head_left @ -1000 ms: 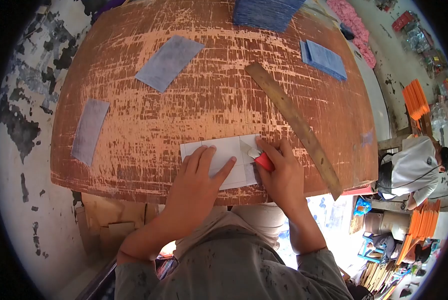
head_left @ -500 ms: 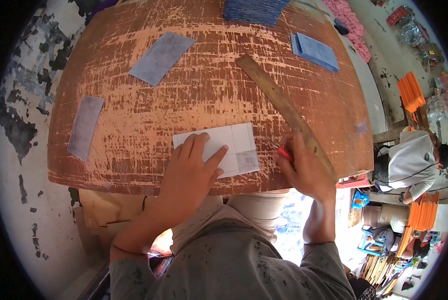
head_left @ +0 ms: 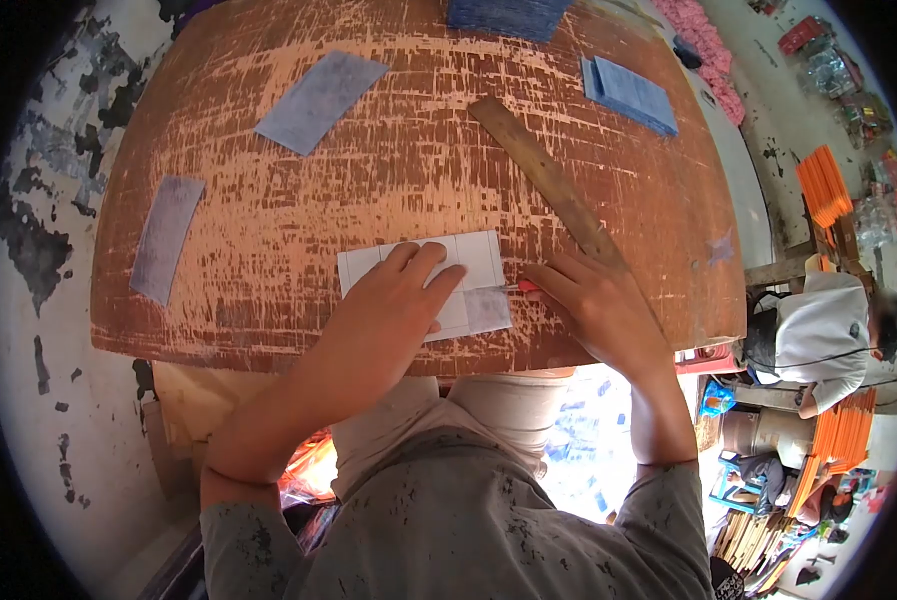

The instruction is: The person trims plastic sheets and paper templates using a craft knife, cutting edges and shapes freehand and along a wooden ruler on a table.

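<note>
1. Head view: near edge of scuffed brown tabletop (head_left: 368,190), L hand (head_left: 393,305) on flat white rect. card (head_left: 479,256), fingers part-spread; card has thin ruled lines, mottled grey nr-right corner.
2. R hand (head_left: 598,305), right of card, pinches red cutter (head_left: 528,286); hides part of worn ruler (head_left: 540,172).
3. Farther: grey-blue rect. pcs (head_left: 323,100) left, blue stack (head_left: 630,97) right.

Bright daylight glare from the lower right, softer light above, strong fisheye curvature, black vignetted corners.
</note>
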A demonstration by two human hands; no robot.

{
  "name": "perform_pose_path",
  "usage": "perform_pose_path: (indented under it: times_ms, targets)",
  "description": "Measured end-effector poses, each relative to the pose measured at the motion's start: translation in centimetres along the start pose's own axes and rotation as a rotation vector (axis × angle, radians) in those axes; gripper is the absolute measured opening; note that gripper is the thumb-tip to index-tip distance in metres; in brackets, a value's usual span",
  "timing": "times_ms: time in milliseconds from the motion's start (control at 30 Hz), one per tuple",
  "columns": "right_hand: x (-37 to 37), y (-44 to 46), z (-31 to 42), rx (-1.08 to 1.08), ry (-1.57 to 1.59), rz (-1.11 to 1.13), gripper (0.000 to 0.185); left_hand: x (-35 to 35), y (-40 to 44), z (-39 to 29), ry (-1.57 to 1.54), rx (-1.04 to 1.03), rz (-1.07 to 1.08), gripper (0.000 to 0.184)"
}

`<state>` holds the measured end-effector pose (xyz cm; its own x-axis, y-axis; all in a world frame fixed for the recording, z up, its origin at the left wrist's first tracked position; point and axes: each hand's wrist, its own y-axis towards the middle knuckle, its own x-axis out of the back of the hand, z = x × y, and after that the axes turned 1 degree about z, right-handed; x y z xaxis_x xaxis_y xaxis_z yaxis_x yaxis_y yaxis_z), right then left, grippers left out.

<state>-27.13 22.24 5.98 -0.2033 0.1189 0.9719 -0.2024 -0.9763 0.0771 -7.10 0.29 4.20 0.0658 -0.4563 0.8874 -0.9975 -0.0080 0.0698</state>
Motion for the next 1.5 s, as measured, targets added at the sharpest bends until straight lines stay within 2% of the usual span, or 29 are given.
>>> perform_pose_path:
  times_ms: [233, 867, 933, 1500]
  targets:
    - [-0.2, 1.0, -0.2, 0.096, -0.073, -0.007, 0.035, 0.1, 0.5, -0.2, 0.032, 0.007, 0.02, 0.066]
    - [-0.4, 1.6, -0.4, 0.092, 0.0, -0.003, 0.037, 1.2, 1.1, -0.2, -0.048, 0.028, 0.071, 0.065]
    - [-0.5, 1.7, -0.6, 0.101, -0.013, -0.001, 0.036, 1.0, 1.0, 0.1, -0.018, -0.043, 0.039, 0.059]
    - [-0.2, 1.8, -0.7, 0.155, -0.03, 0.004, 0.033, 1.1, 1.1, -0.3, -0.027, 0.025, 0.066, 0.063]
